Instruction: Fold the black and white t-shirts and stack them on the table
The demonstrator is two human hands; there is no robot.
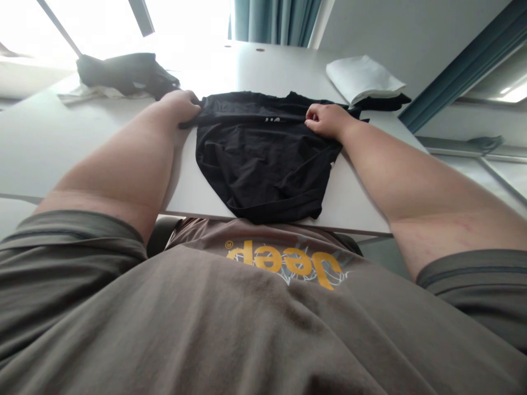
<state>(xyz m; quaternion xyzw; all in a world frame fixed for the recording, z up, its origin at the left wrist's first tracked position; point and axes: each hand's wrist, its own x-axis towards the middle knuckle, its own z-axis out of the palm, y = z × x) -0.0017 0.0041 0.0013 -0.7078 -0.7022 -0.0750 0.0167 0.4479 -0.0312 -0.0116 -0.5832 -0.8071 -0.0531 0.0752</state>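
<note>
The black shirt [263, 159] lies spread across the middle of the white tabletop [362, 197], creased, with small pale marks [272, 119] on its upper part and its nearest edge reaching the tabletop's near edge, just in front of the person's brown T-shirt [230, 318]. The left hand [184, 107] grasps the black shirt at its far left corner, covering part of the cloth there. The right hand [326, 119] rests on its far right part with fingers curled; I cannot tell whether they pinch the fabric. Just beyond the left hand sits a heap of dark clothing [123, 72], over a pale cloth [102, 94]. Past the right hand, a folded white cloth [364, 78] rests on a black cloth [385, 102]. Blue-green curtains [275, 21] hang behind the tabletop.
</note>
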